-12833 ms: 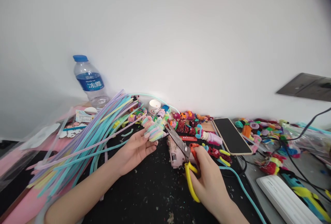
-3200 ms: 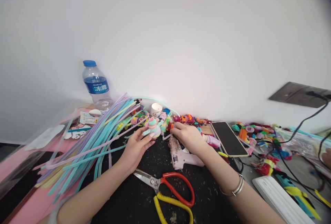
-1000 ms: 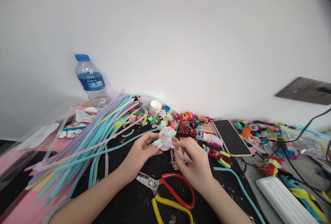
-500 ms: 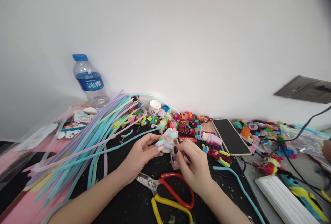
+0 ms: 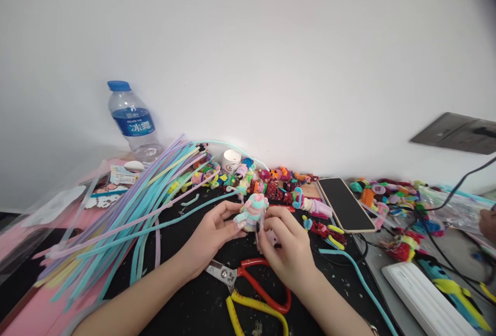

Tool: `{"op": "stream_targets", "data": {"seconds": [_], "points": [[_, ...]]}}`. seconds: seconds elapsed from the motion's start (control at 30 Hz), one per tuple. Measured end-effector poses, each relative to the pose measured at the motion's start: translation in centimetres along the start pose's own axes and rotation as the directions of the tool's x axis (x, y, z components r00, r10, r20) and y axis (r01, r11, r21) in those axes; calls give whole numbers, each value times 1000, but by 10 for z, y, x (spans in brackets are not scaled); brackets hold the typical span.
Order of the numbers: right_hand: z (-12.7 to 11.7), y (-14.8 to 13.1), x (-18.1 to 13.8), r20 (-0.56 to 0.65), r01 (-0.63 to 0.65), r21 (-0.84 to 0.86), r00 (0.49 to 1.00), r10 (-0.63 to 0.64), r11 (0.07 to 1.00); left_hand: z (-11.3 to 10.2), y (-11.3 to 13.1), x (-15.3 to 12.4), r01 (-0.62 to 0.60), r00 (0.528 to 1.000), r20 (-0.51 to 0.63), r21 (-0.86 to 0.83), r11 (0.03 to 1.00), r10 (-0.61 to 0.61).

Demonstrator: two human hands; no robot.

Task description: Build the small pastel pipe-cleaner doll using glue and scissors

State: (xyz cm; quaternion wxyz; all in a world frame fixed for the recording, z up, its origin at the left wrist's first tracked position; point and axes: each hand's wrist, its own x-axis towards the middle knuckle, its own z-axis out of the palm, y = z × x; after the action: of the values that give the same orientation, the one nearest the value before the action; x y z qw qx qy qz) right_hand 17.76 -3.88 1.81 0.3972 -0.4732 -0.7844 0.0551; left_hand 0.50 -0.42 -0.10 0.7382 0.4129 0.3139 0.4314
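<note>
My left hand (image 5: 217, 230) holds a small figure of coiled pastel pipe cleaners (image 5: 254, 208), in pink, mint and lilac, between thumb and fingers. At its lower right side, my right hand (image 5: 289, 238) is closed in a pinch against it; the exact part gripped is partly hidden by the fingers. Just below the hands lie scissors (image 5: 225, 275) with one red and one yellow handle, on the black mat (image 5: 194, 307). A pale pink object (image 5: 272, 239) shows in part behind my right fingers.
Left lies a bundle of long pastel pipe cleaners (image 5: 127, 232), near a water bottle (image 5: 134, 121) leaning on the wall. Finished-looking figures (image 5: 279, 191) and a paper cup (image 5: 231, 161) stand behind. A phone (image 5: 346, 205), cables and a white bar (image 5: 424, 297) are right; another person's hand (image 5: 489, 225) shows at the edge.
My right fingers have shifted slightly and turned along the lower right side of the figure. The figure has tilted a little in my left hand, which stays in place.
</note>
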Motion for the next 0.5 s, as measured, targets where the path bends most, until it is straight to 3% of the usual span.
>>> {"op": "stream_targets", "data": {"seconds": [0.1,0.27,0.5], "points": [[-3,-1,0,35,23,53,999,-25,998,0,0,0,-2,1000,5,-2,1000,2],[-4,0,2,-30,48,120,999,-45,992,0,2,-1,14,999,31,-46,999,-13],[-2,1,1,6,104,46,995,-104,993,3,2,1,-31,996,79,-15,999,32]]}}
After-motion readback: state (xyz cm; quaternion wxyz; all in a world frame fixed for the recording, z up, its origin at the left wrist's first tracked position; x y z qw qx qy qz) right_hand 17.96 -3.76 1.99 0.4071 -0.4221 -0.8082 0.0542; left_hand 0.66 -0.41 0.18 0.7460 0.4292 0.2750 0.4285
